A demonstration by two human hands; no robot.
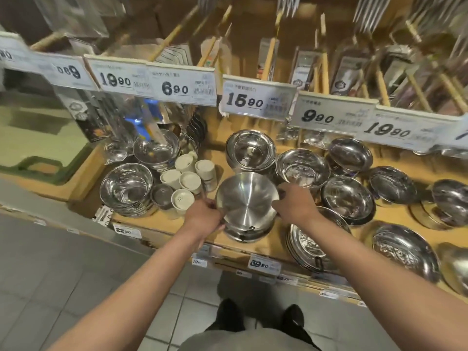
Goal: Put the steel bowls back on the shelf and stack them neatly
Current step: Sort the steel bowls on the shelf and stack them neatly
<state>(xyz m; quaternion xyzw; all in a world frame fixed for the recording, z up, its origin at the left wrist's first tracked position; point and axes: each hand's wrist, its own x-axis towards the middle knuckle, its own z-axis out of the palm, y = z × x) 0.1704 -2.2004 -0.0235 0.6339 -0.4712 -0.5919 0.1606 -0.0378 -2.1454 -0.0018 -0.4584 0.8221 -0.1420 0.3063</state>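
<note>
A brushed steel bowl (247,198) sits tilted on top of a short stack of like bowls (244,233) at the front of the wooden shelf (162,221). My left hand (203,219) grips its left rim. On the right rim rests my right hand (293,205), fingers curled over the edge. Behind stand other stacks of shiny steel bowls: one at the back (250,150), another to its right (302,171).
More bowl stacks (126,188) and white cups (187,173) fill the shelf's left side. Steel plates (311,247) and dishes (405,252) lie at the right. Price tags (258,101) hang on the upper shelf edge above. Tiled floor lies below.
</note>
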